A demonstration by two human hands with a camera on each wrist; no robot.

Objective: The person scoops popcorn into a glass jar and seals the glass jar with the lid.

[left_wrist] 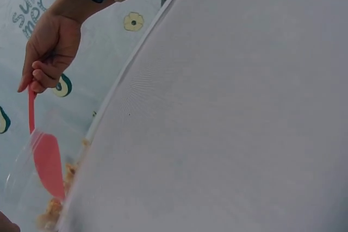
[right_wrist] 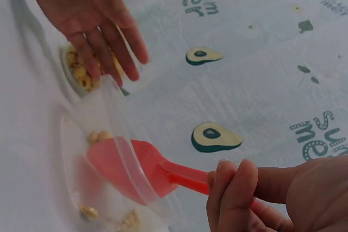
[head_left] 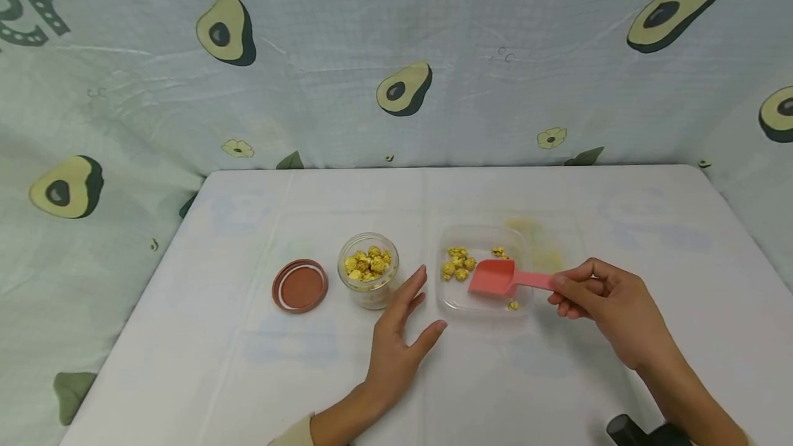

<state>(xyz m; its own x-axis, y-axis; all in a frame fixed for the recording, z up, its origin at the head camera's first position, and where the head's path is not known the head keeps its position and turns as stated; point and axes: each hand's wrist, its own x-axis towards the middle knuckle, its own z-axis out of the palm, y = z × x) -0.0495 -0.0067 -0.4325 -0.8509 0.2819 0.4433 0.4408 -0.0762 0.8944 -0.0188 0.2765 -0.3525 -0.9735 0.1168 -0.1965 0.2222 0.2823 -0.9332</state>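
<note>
My right hand (head_left: 610, 305) pinches the handle of a small pink scoop (head_left: 493, 277), its blade down inside a clear plastic container (head_left: 455, 303). Several yellow popcorn pieces (head_left: 458, 263) lie in that container, most of them left of the blade. Between the container and a glass jar (head_left: 370, 294), my left hand (head_left: 399, 346) is held with fingers extended, holding nothing. Popcorn (head_left: 368, 265) also fills the upper part of the jar. In the right wrist view the scoop's blade (right_wrist: 128, 169) shows through the container wall, and the left hand (right_wrist: 100, 20) overlaps the jar.
A brown round lid (head_left: 300, 286) lies left of the jar on the white-covered table (head_left: 186, 363). A black object (head_left: 644, 432) shows at the lower right edge beneath the right forearm. Behind the table hangs a cloth (head_left: 310, 54) printed with avocados.
</note>
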